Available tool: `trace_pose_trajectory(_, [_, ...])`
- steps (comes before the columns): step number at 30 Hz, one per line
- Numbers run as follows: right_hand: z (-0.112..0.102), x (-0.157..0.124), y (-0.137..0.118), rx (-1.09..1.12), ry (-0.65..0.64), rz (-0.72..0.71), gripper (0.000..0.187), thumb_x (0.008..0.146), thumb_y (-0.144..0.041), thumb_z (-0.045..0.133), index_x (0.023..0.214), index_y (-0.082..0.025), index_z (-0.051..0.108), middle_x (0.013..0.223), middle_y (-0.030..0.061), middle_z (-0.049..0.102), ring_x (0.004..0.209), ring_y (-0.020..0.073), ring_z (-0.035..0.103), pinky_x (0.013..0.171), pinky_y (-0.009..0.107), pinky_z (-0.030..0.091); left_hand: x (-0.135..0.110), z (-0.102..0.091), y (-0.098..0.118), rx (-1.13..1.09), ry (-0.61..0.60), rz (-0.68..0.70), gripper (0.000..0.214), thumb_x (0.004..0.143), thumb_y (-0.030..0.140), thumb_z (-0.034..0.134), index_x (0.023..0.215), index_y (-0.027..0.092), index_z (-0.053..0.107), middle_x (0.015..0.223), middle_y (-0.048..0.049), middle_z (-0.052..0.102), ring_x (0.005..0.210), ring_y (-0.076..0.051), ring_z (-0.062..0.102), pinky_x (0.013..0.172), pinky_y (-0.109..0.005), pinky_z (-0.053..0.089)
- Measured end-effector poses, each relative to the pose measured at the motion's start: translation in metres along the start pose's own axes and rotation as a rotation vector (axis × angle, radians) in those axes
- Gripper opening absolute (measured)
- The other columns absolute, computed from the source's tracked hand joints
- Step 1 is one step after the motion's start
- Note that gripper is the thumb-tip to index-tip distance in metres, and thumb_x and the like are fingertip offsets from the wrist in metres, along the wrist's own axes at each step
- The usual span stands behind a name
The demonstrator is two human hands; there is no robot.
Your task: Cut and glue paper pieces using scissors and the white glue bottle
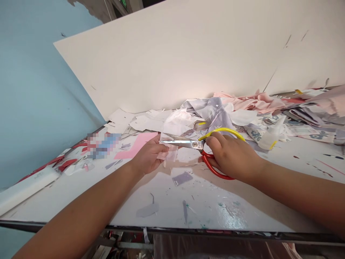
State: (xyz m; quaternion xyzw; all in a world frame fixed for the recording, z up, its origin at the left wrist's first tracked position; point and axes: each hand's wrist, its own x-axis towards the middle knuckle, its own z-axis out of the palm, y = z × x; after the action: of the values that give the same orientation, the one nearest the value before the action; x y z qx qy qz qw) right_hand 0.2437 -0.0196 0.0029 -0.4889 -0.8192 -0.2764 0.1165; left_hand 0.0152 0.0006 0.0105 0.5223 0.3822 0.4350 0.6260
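My right hand (233, 154) is closed round the handles of a pair of scissors (185, 142), one handle yellow and the other red. The blades point left, slightly apart, towards my left hand (149, 154). Between the thumb and fingers of my left hand is a thin, pale pink-white piece of fabric (171, 153), which lies about the scissor blades. Whether the blades touch its edge I cannot tell. Beneath and left of my left hand lies a flat pink sheet (137, 145). A small grey-purple scrap (182, 178) rests on the table just below the blades.
Lilac fabric (219, 117) and peach fabric (253, 102) are heaped along the back, against a tall white board (202, 54). Patterned scraps (320, 135) lie at the right. A white roll (29, 187) and red scraps (66, 163) are on the left. The table's front edge (188, 230) runs below my forearms.
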Motion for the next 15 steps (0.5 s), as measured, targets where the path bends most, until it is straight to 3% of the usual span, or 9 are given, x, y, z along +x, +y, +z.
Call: trace_pose_trajectory(15, [-0.0019, 0.0007, 0.0006, -0.002, -0.031, 0.017, 0.025, 0.080, -0.037, 0.045, 0.083, -0.013, 0.051, 0.084, 0.0083, 0.058, 0.058, 0.0189, 0.053, 0.046, 0.025, 0.014, -0.0069, 0.0073, 0.0074, 0.003, -0.104, -0.008, 0.046, 0.065, 0.006, 0.051, 0.108, 0.022, 0.053, 0.103, -0.0069, 0.062, 0.097, -0.022, 0.058, 0.068, -0.026, 0.042])
